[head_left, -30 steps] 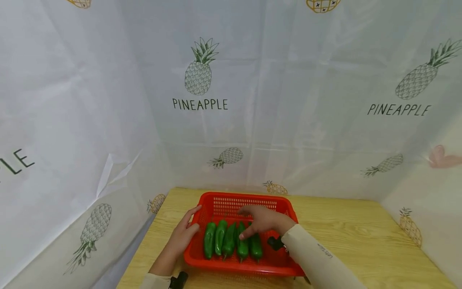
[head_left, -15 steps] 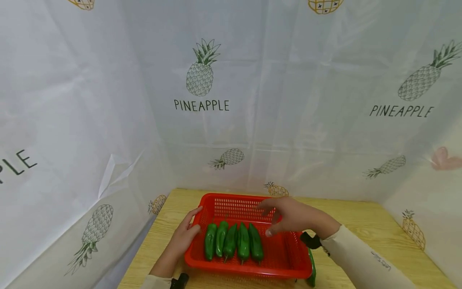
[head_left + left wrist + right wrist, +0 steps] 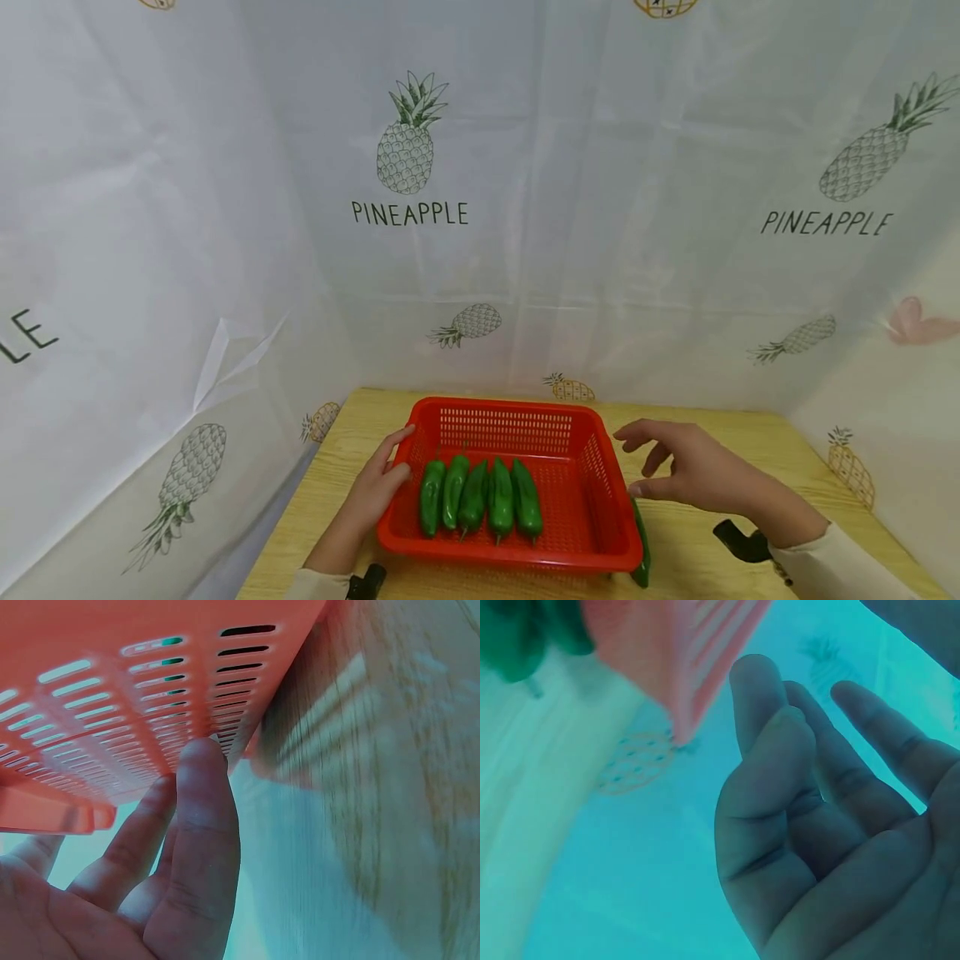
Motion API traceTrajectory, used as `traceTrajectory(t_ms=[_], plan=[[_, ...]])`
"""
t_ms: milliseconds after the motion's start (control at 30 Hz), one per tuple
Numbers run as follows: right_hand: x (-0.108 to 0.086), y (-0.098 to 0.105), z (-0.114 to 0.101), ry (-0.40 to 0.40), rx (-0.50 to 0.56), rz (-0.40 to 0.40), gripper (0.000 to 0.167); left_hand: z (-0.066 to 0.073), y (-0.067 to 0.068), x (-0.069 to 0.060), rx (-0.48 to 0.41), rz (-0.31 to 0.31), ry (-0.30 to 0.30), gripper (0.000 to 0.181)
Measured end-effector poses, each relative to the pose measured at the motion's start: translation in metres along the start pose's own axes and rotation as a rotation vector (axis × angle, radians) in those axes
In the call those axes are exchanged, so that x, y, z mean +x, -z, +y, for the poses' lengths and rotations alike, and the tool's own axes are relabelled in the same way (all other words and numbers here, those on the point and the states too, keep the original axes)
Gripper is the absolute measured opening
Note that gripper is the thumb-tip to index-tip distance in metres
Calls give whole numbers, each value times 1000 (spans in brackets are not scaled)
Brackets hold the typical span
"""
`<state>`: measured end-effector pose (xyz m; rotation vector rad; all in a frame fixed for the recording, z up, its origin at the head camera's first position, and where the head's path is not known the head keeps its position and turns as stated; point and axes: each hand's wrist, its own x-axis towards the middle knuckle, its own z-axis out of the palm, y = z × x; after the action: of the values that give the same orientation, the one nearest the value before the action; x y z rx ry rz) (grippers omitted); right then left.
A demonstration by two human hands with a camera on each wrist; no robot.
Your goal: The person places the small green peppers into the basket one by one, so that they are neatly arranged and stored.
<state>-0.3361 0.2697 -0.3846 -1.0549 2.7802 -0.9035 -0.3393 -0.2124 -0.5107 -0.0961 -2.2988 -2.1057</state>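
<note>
A red plastic basket [image 3: 510,560] holds several long green peppers [image 3: 501,500] lying side by side in its left half. My left hand [image 3: 371,492] rests against the basket's left side near the rim. Its fingers [image 3: 202,810] touch the slotted outer wall in the left wrist view and are not wrapped round it. Just right of the basket, my right hand [image 3: 697,467] hovers with loosely bent fingers and nothing in them. Below its thumb, another green pepper [image 3: 642,550] lies outside the basket, partly hidden by the basket's right wall.
The basket stands on a light wooden table [image 3: 720,433]. White sheeting [image 3: 600,208] printed with pineapples hangs behind and at both sides.
My right hand has moved right, from over the peppers inside the basket to beyond its right rim. The pepper outside has come into view. My left hand stays at the basket's left side.
</note>
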Motion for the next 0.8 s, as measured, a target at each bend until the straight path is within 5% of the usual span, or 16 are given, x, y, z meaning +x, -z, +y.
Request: traceTrajectory(t_ms=[300,800], plan=[[-27,-12,36,-56,96,12,62,-5,0,3,-22,-44,2,72],[-34,-63,77,-186,294,58,71,-2,2,1,10,-23,-5,72]])
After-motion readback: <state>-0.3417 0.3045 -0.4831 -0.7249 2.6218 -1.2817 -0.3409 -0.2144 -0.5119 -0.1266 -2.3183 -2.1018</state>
